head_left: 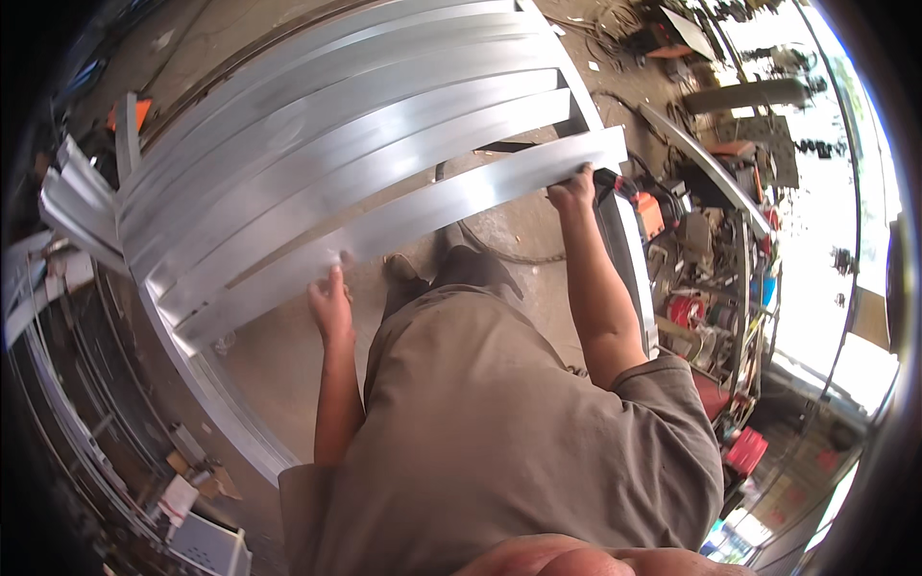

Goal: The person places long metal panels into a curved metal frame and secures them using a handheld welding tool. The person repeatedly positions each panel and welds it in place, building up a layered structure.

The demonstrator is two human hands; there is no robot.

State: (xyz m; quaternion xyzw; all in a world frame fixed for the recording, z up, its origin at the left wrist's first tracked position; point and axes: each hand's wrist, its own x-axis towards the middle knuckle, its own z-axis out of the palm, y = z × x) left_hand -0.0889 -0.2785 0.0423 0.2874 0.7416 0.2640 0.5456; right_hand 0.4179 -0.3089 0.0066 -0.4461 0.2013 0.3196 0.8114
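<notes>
A long silvery metal slat point(413, 205) slants across the near side of a metal frame point(615, 230), with its right end lifted higher in view and resting over the right rail. My right hand point(574, 189) is closed on the slat's near edge by that right end, the thumb on top. At the slat's near edge, left of the middle, my left hand point(332, 305) has one finger stretched up against the metal and the others loosely bent, gripping nothing I can see. Beyond it, several similar slats point(375, 123) lie side by side across the frame.
Metal profiles point(82, 206) stick out past the frame's left side. To the right are an orange-and-black tool point(649, 213), a gas cylinder point(754, 94) and a cluttered rack point(740, 298). A dark cable point(509, 257) runs on the floor near my feet. A perforated white box point(206, 545) stands lower left.
</notes>
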